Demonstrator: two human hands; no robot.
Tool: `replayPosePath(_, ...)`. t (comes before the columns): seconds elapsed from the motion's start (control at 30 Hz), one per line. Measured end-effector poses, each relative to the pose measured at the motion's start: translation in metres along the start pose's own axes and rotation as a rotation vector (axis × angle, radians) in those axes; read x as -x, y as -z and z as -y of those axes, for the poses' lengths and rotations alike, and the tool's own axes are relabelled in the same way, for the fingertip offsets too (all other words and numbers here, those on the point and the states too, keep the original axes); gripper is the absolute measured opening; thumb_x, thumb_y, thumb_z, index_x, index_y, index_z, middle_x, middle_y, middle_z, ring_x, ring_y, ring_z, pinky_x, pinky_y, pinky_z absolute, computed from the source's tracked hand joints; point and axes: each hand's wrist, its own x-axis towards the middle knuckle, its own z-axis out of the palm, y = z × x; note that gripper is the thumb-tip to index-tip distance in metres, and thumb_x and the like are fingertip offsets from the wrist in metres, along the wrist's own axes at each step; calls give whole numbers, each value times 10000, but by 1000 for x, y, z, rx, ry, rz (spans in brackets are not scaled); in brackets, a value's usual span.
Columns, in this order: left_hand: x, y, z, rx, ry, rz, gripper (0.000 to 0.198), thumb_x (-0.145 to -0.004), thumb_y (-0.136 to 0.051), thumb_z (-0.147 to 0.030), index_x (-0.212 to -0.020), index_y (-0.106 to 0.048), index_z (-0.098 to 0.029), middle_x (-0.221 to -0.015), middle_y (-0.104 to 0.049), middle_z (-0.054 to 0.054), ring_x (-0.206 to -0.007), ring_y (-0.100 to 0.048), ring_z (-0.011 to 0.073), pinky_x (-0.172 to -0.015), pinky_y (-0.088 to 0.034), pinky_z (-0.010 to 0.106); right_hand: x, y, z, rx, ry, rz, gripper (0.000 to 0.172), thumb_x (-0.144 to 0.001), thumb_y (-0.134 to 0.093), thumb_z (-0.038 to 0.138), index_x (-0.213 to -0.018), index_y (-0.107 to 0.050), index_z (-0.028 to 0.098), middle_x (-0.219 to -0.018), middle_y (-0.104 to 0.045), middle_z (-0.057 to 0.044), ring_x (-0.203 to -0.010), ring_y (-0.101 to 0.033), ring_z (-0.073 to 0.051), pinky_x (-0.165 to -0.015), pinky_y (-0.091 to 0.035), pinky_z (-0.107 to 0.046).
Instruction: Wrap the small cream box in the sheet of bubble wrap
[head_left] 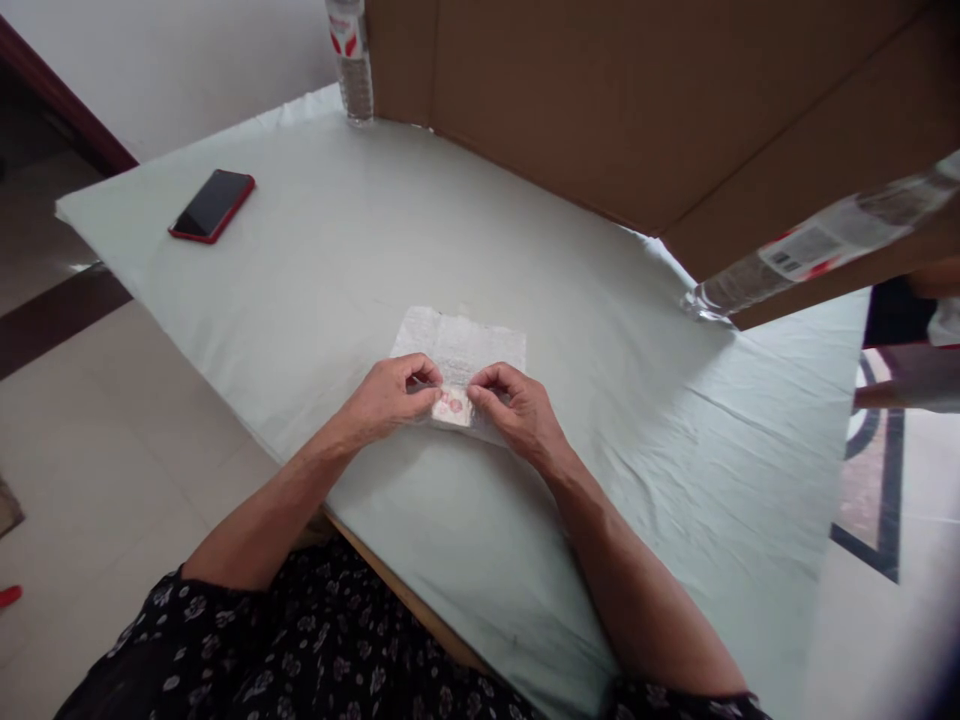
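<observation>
Grips pinched at opposite edges, left hand (386, 398) and right hand (526, 412) hold a red-marked piece (453, 410) over a white sheet (463, 340).

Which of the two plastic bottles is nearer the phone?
The left bottle, by the left edge of the cardboard; the right bottle is much farther from the phone.

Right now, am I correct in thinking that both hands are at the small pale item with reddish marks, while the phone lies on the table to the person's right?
Not quite: the head view shows the phone lying on the table to the person's left. The left hand and right hand are indeed at the small pale item.
</observation>
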Motion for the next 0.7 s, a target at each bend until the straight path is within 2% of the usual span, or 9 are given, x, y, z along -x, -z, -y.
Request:
replayPosePath(0.1,-1,-1,1,-1,-9,1,102,-755,-614,-268,-794,-661,-187,-761,-671,-9,-678,-566,130,-619,-431,245,7,7,10,272,160,-222,108,-904,-583,262,-938,-682,238,-1043,-727,-81,-1001,-626,-264,-903,-452,-434)
replayPosePath(0.17,-3,-2,3,-14,-19,6,102,-764,-613,-276,-790,-659,-188,-762,-673,-8,-692,-574,136,-633,-441,251,14,11,25,428,271,-274,154,-945,-549,225,-989,-696,239,-1096,-721,-95,-1039,-611,-274,-927,-430,-454)
replayPosePath(0.33,-4,4,5,-95,-68,26,129,-796,-589,-293,-822,-669,-196,-828,-700,8,-759,-607,159,-673,-462,267,28,-1,49,626,495,58,211,-986,-487,164,-1019,-692,202,-1037,-742,-71,-943,-598,-234,-804,-419,-381)
replayPosePath(0.4,1,13,5,-125,-71,50,188,-806,-603,-311,-935,-689,-205,-950,-728,32,-849,-635,183,-737,-487,287,28,-9,47,687,505,112,208,-987,-485,156,-1044,-683,188,-1068,-739,-72,-964,-588,-243,-788,-398,-386)
replayPosePath(0.47,10,24,6,-129,-54,76,401,-793,-655,-347,-1175,-655,-225,-1104,-726,60,-918,-647,201,-765,-500,296,28,-14,42,712,499,112,213,-997,-471,157,-1057,-672,195,-1110,-730,-72,-986,-582,-242,-802,-381,-390)
replayPosePath(0.5,14,29,7,-132,-40,82,501,-781,-674,-352,-1264,-618,-231,-1128,-719,71,-878,-646,198,-717,-497,289,27,-15,41,721,495,110,213,-999,-466,155,-1057,-666,201,-1120,-725,-71,-990,-578,-240,-809,-374,-390)
replayPosePath(0.57,21,34,11,-136,-13,65,564,-780,-669,-345,-1325,-581,-225,-1051,-715,64,-766,-622,172,-642,-474,273,26,-16,40,738,494,113,201,-987,-474,145,-1051,-654,210,-1107,-717,-69,-979,-569,-239,-811,-362,-387)
replayPosePath(0.63,24,33,16,-115,16,7,446,-812,-598,-326,-1238,-615,-193,-799,-661,6,-648,-564,143,-595,-440,258,25,-17,40,756,485,119,185,-967,-495,142,-1050,-642,218,-1081,-706,-67,-955,-555,-240,-802,-352,-384)
replayPosePath(0.7,23,29,21,-119,41,-61,355,-819,-557,-318,-1136,-638,-181,-653,-563,-40,-580,-508,129,-568,-408,251,25,-18,41,767,478,120,178,-959,-508,154,-1069,-629,225,-1084,-695,-69,-952,-544,-241,-803,-348,-384)
